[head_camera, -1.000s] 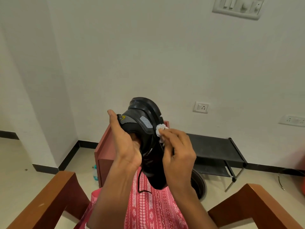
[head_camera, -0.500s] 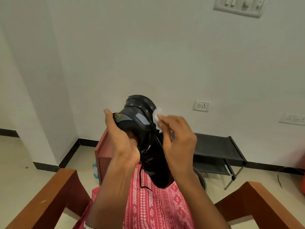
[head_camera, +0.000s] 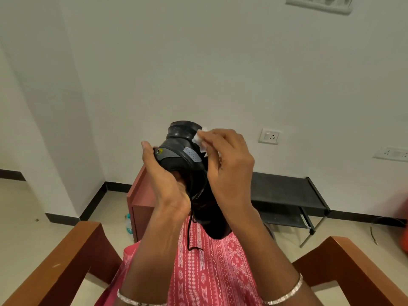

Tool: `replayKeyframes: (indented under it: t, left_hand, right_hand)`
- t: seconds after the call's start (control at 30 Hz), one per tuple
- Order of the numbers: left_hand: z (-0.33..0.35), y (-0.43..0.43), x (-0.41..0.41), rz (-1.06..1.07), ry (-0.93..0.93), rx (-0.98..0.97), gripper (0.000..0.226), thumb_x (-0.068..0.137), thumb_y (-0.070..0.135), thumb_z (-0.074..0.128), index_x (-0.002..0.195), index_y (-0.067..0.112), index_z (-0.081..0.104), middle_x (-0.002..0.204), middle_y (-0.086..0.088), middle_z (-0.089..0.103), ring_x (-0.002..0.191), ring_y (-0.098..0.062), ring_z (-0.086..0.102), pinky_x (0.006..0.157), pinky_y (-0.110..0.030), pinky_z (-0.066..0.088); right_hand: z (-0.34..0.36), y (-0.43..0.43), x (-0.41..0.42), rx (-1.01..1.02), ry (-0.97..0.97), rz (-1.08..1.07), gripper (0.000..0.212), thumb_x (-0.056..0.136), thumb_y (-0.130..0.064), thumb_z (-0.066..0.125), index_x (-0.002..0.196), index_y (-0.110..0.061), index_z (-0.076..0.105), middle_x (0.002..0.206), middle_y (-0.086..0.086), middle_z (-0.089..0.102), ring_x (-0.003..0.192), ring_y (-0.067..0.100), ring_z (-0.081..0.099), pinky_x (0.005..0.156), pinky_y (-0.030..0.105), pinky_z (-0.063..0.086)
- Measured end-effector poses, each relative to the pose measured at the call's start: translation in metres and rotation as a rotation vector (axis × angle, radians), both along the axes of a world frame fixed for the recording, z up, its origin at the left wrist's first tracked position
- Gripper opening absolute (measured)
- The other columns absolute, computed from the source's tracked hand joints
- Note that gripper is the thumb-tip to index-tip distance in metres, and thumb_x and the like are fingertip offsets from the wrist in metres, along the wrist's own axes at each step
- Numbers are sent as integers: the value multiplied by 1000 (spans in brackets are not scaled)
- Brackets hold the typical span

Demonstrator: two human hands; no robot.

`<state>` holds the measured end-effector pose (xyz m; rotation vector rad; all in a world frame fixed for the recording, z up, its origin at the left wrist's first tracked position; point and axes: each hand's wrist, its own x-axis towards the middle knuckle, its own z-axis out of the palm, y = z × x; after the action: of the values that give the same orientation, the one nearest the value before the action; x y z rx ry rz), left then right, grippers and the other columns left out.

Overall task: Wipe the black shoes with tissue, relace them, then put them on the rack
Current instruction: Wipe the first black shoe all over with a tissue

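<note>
- Wiping looks to be the step in hand: the right hand pinches a small wad of white tissue between thumb and fingertips and presses it against the right side of the heel of a black shoe.
- The shoe is held up in the air in front of the person, above the lap, heel uppermost and toe pointing down.
- The left hand grips the shoe at its opening. The thumb lies along the heel's left side, and the fingers seem to curl inside, though they are mostly hidden.
- How much of the shoe is already clean cannot be told, as its surface is dark and partly covered by both hands.
- Relacing seems not yet done on this shoe: a loose black lace hangs from it down onto the pink patterned cloth over the lap.
- Only one shoe is in view, so the state of the other one cannot be judged.
- The low black rack stands against the wall, well apart from the hands, and the shoe has yet to go there.
- By this reading the task is in its first stage, with more wiping, the lacing and the racking all left.
</note>
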<state>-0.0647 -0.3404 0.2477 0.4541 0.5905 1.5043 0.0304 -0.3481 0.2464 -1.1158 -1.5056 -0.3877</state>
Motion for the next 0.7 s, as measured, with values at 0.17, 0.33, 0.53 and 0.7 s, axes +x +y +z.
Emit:
replayKeyframes:
  t: [0.17,0.33,0.53,0.7]
  left_hand:
    - [-9,9,-10,58,-31,-50,75,93,71,34,127,11,66,118,-12,72,109,-25,69,95,-41,55]
    - [-11,17,-5,49,-15,-51,68,96,67,35,124,13,67,113,-7,74,102,-19,72,87,-36,58]
    - [-8,34,5,58,-29,-40,76,90,70,44,129,6,62,120,-17,70,111,-29,68,94,-41,55]
    - [-5,53,14,-5,-76,40,63,97,60,39,93,10,77,93,-9,74,86,-18,72,73,-26,58]
  right_hand:
    - [-64,-20,18,-82,-61,-23,38,81,14,73,113,-6,73,106,6,70,101,19,63,91,24,51]
    - [-74,-19,28,-179,26,-34,27,84,9,73,103,-10,74,99,0,70,95,14,65,81,32,55]
    - [-12,24,1,-113,112,69,17,91,0,68,104,-8,76,95,1,66,88,16,63,76,24,51]
    - [8,51,-15,-107,39,80,24,89,4,64,105,-9,76,101,3,70,97,19,59,84,11,42]
